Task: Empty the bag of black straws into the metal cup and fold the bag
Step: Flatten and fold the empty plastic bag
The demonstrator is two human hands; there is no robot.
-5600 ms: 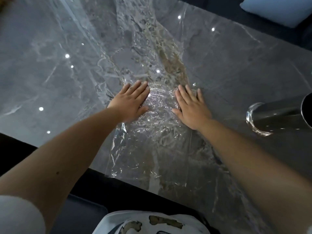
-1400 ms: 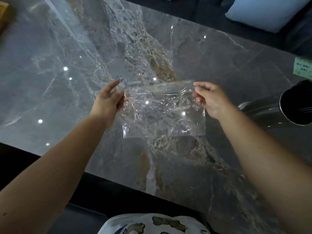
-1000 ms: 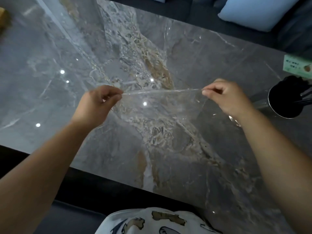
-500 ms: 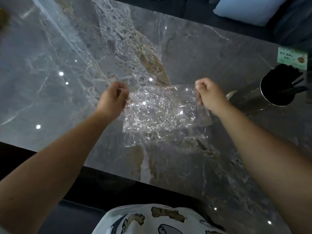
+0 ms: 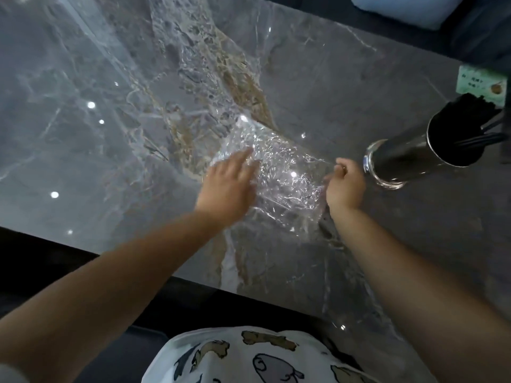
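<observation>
The clear plastic bag lies folded and crinkled on the grey marble table. My left hand rests flat on the bag's left part, fingers spread. At the bag's right edge, my right hand has its fingers curled on the plastic. The shiny metal cup stands just right of my right hand. Black straws fill the cup and stick out of its mouth.
A small green card lies on the table behind the cup. A pale blue cushion sits on dark seating beyond the far edge. The table's near edge runs close to my body.
The bag was held up by both hands half a second ago. Now it lies on the table, my left hand has let go and flattened on it, and my right hand still grips its edge.
</observation>
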